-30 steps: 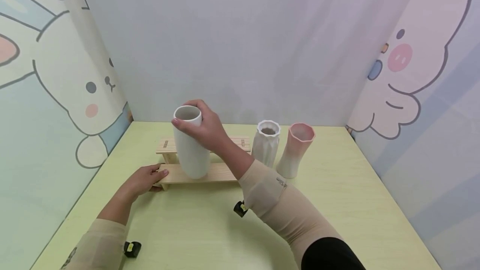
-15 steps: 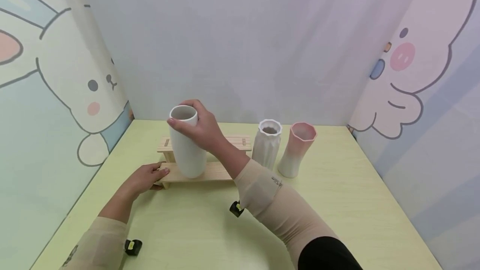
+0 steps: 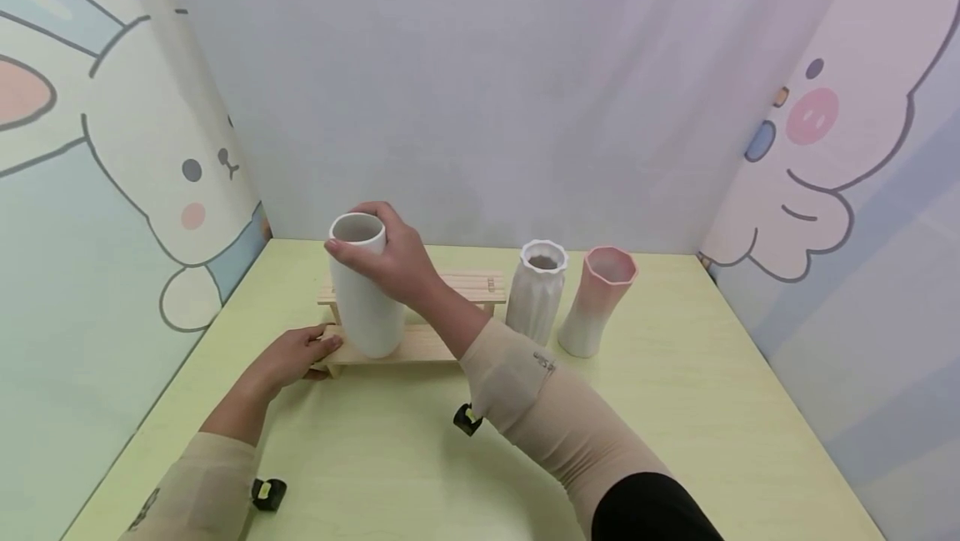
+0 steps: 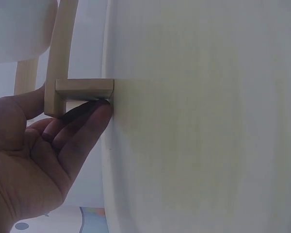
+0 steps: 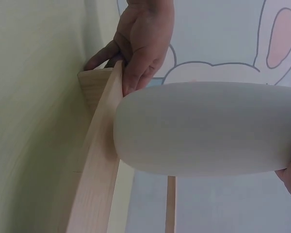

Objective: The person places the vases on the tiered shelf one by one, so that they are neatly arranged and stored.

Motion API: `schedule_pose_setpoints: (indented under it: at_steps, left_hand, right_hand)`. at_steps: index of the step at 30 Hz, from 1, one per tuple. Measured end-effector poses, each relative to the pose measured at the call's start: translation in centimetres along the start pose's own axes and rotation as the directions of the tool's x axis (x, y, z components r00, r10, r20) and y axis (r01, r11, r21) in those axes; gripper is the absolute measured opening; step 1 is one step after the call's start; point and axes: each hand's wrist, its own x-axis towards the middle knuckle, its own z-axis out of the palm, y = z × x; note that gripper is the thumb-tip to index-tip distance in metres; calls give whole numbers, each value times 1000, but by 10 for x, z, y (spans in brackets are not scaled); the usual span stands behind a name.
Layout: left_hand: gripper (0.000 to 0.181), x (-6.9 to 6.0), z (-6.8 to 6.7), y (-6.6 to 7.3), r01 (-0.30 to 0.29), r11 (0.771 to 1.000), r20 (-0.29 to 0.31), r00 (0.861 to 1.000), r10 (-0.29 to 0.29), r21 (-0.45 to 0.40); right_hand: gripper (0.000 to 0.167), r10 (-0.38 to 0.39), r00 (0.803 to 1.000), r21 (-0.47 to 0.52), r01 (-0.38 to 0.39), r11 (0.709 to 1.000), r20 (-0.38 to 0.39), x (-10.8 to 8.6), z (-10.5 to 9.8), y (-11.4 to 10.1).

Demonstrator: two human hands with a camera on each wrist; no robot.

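Observation:
A tall plain white vase stands upright at the left part of the lower step of a two-tier wooden rack. The right hand grips it round the rim, thumb in front, fingers behind. At the rack's left end, the left hand pinches the lower board, thumb on top and fingers beneath. The left wrist view shows this hand curled about the board's end and its leg. In the right wrist view the vase's base is at the board.
Right of the rack stand a ribbed white vase and a pink-and-white vase, both on the pale table. Behind is a grey curtain, with cartoon-printed panels on both sides.
The right hand has moved the white vase a little to the left along the lower step. The left hand keeps its hold at the rack's end.

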Motion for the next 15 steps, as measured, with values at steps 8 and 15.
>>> schedule_pose_setpoints:
  at_steps: [8, 15]
  left_hand:
    - [66, 3, 1, -3, -21, 1000, -4, 1000, 21, -4]
    - [67, 3, 2, -1, -16, 1000, 3, 1000, 16, -24]
  right_hand:
    - [51, -5, 1000, 6, 5, 1000, 1, 1, 6, 1]
    - [52, -13, 1000, -12, 13, 1000, -3, 3, 11, 7]
